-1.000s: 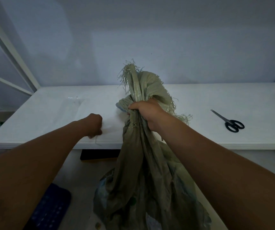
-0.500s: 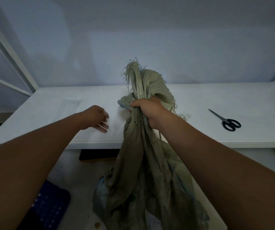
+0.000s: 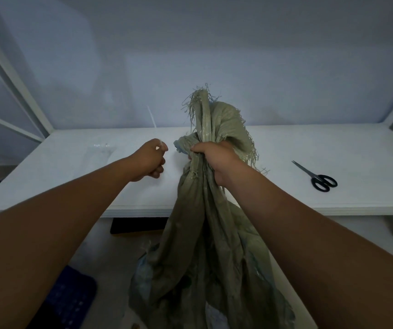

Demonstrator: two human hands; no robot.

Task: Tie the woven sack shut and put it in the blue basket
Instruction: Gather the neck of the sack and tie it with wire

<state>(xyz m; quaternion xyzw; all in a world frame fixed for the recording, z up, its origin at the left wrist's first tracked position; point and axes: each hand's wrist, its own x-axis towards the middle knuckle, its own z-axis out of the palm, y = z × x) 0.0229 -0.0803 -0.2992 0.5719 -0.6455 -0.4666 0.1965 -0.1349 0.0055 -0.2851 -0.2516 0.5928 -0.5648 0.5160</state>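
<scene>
A grey-green woven sack [image 3: 205,252] hangs in front of the white table, its body down at the floor. My right hand [image 3: 214,160] grips its bunched neck, and the frayed mouth stands up above my fist. My left hand [image 3: 150,162] is just left of the sack, above the table, pinching a thin white tie [image 3: 152,119] that sticks straight up from my fingers. A corner of the blue basket [image 3: 72,298] shows on the floor at the lower left, partly hidden by my left arm.
Black-handled scissors [image 3: 319,178] lie on the white table [image 3: 309,143] to the right. A clear plastic bag [image 3: 98,153] lies on the table's left part. White frame posts stand at both sides. A dark object sits under the table edge.
My left hand has lifted off the table, closed on a white tie and moved right toward the sack's neck. My right hand still holds the neck in the same place.
</scene>
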